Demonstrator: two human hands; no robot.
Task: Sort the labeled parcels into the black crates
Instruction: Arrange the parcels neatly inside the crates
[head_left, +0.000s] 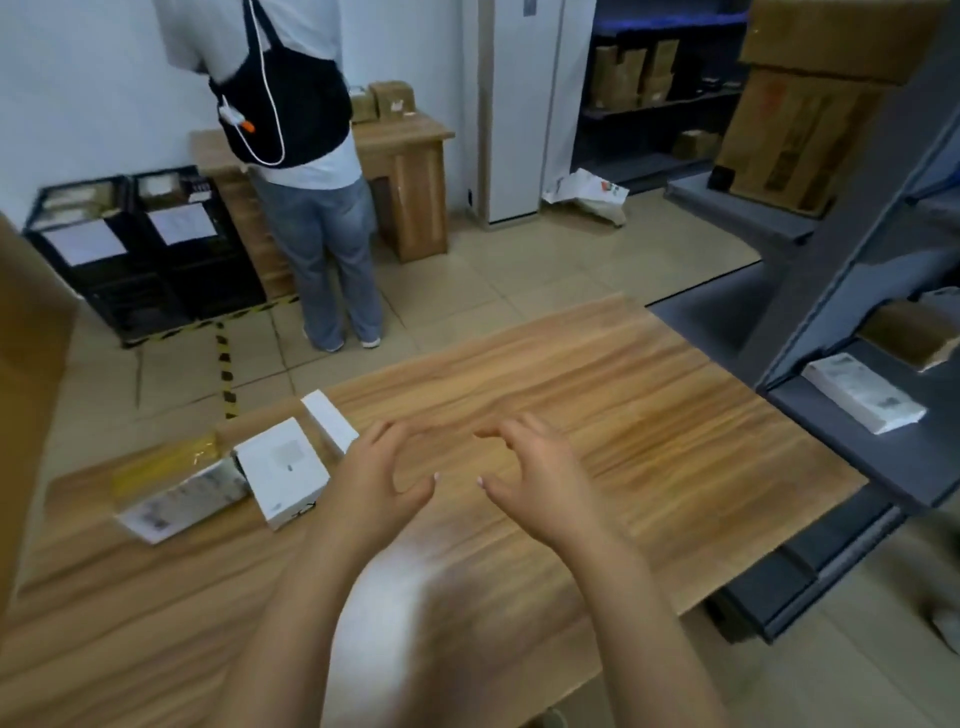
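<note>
on table (571, 395), parcel (179, 488) with illegible label (155, 515)

The left hand (382, 467) and the right hand (535, 470) hovered over the wooden table (623, 395), fingers loosely curved, holding nothing. Left of them lay a white box (283, 470), a smaller white box (329, 428) behind it and what looked like a yellow-taped parcel (174, 480) with a blurred label. Two black crates (171, 280) stood on the floor beyond, beside a person (311, 208) facing a desk (415, 156).
</note>
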